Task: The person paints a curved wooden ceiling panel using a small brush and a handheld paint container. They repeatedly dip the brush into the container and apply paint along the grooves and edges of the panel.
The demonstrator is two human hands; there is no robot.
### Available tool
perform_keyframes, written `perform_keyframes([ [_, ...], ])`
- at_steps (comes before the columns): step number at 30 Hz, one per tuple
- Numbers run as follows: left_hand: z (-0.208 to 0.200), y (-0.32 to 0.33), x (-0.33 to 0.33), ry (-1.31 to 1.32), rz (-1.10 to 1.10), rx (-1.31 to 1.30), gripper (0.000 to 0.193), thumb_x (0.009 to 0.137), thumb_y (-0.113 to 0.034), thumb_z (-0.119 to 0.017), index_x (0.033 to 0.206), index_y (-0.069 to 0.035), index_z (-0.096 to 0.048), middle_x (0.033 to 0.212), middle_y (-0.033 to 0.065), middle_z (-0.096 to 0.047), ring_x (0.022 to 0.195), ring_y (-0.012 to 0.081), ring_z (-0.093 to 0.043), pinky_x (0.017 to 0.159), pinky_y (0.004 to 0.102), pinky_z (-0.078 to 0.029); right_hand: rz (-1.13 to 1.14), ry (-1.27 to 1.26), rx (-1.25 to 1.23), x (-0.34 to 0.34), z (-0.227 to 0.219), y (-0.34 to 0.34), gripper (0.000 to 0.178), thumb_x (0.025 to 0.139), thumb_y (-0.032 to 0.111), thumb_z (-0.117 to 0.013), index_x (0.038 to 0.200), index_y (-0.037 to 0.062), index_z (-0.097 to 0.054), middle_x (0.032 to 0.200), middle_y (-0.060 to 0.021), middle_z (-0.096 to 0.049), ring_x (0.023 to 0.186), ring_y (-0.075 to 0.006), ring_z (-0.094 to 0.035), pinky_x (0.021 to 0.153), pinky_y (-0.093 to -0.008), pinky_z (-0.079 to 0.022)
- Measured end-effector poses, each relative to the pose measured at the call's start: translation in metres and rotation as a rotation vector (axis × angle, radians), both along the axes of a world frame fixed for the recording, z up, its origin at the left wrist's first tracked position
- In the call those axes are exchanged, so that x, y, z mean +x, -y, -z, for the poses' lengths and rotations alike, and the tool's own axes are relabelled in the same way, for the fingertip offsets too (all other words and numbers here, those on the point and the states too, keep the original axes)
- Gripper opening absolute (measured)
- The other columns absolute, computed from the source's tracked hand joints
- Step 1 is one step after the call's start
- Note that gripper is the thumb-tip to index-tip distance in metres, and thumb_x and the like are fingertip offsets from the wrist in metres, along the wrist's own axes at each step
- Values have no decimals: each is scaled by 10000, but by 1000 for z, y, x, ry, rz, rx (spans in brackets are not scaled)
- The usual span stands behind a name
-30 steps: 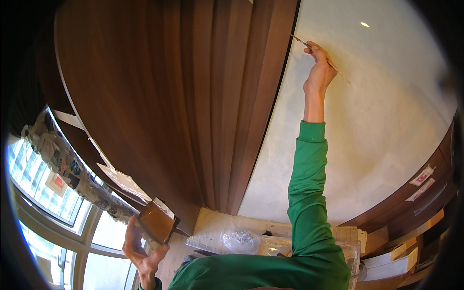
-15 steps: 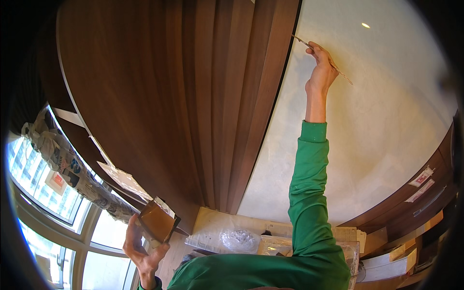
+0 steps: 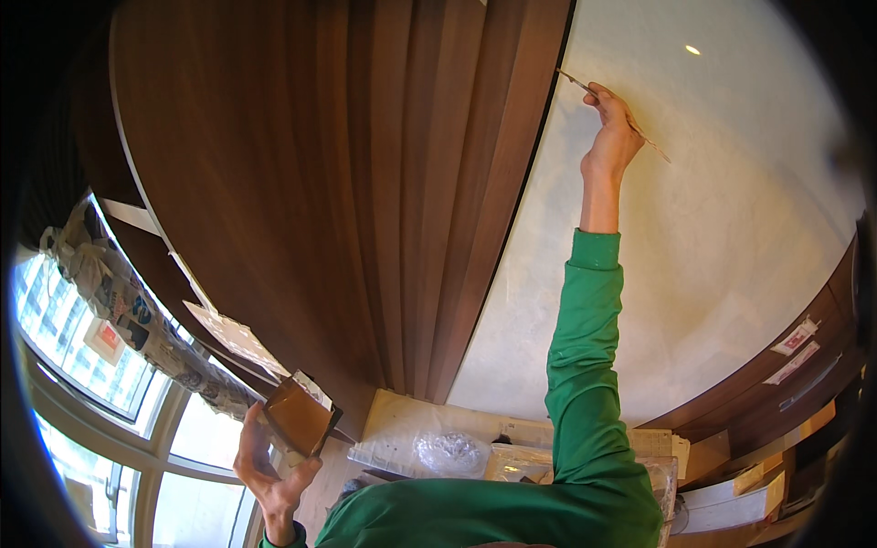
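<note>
My right hand (image 3: 612,137) is raised high and closed round a thin paintbrush (image 3: 579,84). The brush's tip touches or nearly touches the dark edge strip (image 3: 548,102) where the wood panelling (image 3: 438,183) meets the pale wall (image 3: 694,228); the handle's other end sticks out past my wrist. Low on the left, my left hand (image 3: 265,470) grips a small open container (image 3: 300,418) with a brown inside, thumb on one side and fingers on the other. Whether the brown is paint or the container's own wall, I cannot tell.
Paper-wrapped piping (image 3: 146,329) runs beside the windows (image 3: 206,434) at left. Below my right arm lie cardboard (image 3: 420,411) and a bundle of clear plastic (image 3: 452,451). Brown cabinets (image 3: 776,384) curve along the right, with wood pieces (image 3: 758,475) beneath.
My right hand and the brush have shifted very slightly right and down along the edge strip. The left hand holds the container in almost the same place.
</note>
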State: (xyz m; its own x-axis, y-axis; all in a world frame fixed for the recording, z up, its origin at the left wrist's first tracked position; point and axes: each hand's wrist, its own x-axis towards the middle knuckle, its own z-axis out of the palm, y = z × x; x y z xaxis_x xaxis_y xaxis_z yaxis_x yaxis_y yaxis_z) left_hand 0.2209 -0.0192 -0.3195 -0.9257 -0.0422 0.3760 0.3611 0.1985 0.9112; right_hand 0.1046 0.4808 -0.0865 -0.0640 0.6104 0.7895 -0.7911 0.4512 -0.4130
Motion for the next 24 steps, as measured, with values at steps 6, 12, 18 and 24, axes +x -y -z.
perform_keyframes([
  [6,-2,1,-1,-2,43,7,1015,544,-452,-822,1376,56,-539,1026,177,-734,922,280,-731,932,418,-564,13,5,1,-3,-2,-2,225,871,99,-623,944,-65,-759,855,-119,-736,864,-192,-665,1007,-360,-428],
  [12,-4,-5,0,39,9,45,1008,483,-454,-786,1332,46,-575,973,154,-739,896,284,-723,889,427,-568,27,50,0,1,10,-6,232,902,100,-605,960,-83,-736,915,-121,-719,889,-207,-651,935,-342,-498],
  [18,-4,-3,-1,72,13,90,1001,457,-468,-789,1291,52,-598,973,149,-741,894,282,-721,897,430,-562,-179,41,-17,35,66,32,231,936,145,-543,884,-41,-669,937,-138,-692,893,-227,-633,923,-382,-499],
  [24,-2,8,-6,101,121,135,984,467,-400,-834,1285,85,-581,1052,170,-731,971,282,-709,949,428,-537,-463,300,-13,72,151,116,190,888,142,-585,833,-33,-634,847,-167,-670,792,-266,-629,804,-435,-543],
])
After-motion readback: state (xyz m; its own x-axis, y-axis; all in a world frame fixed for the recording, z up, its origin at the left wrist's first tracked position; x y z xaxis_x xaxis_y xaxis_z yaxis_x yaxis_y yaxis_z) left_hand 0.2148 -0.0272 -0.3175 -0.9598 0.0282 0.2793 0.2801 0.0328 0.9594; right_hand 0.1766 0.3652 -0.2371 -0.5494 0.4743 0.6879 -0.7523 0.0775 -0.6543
